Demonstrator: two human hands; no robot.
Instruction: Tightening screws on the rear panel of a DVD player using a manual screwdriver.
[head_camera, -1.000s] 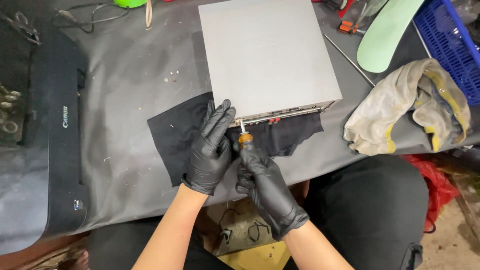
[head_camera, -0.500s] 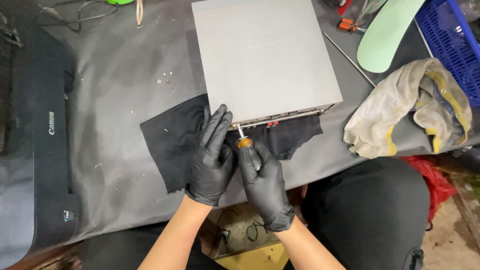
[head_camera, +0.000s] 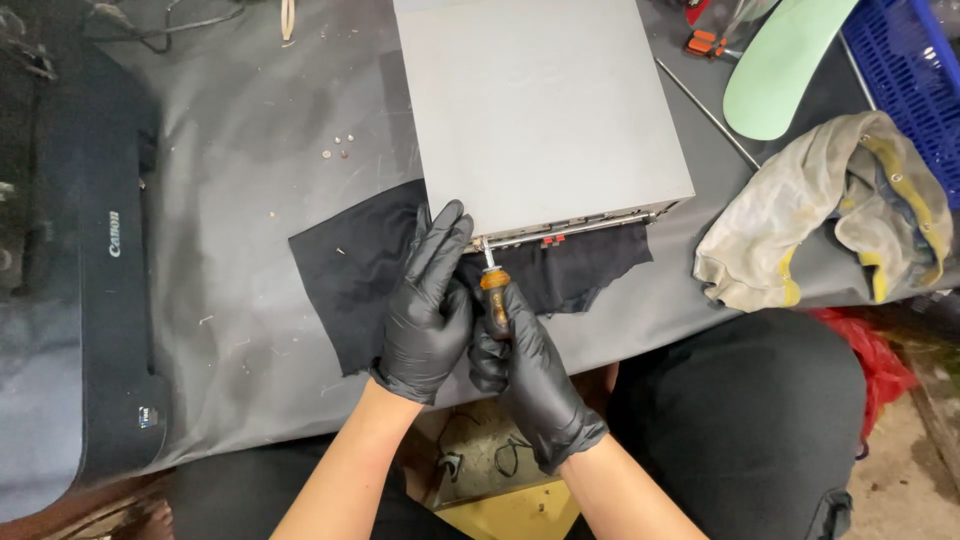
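Observation:
A flat grey metal box (head_camera: 540, 110) lies on a black cloth (head_camera: 350, 270) on the grey-covered table. Both hands wear black gloves. My right hand (head_camera: 525, 375) is shut on a screwdriver (head_camera: 493, 285) with an amber handle, whose tip meets the box's near edge at its left corner. My left hand (head_camera: 428, 305) rests flat on the cloth beside the shaft, fingers stretched up to that same corner.
A black printer (head_camera: 95, 290) lies at the left. A dirty crumpled rag (head_camera: 830, 215) sits at the right, with a pale green curved panel (head_camera: 785, 65), a blue crate (head_camera: 915, 70) and a thin metal rod (head_camera: 705, 110) behind it. Small screws (head_camera: 340, 150) lie left of the box.
The hands stay at the box's near left corner with the screwdriver. The view has shifted slightly, and my right hand sits a little closer under the handle.

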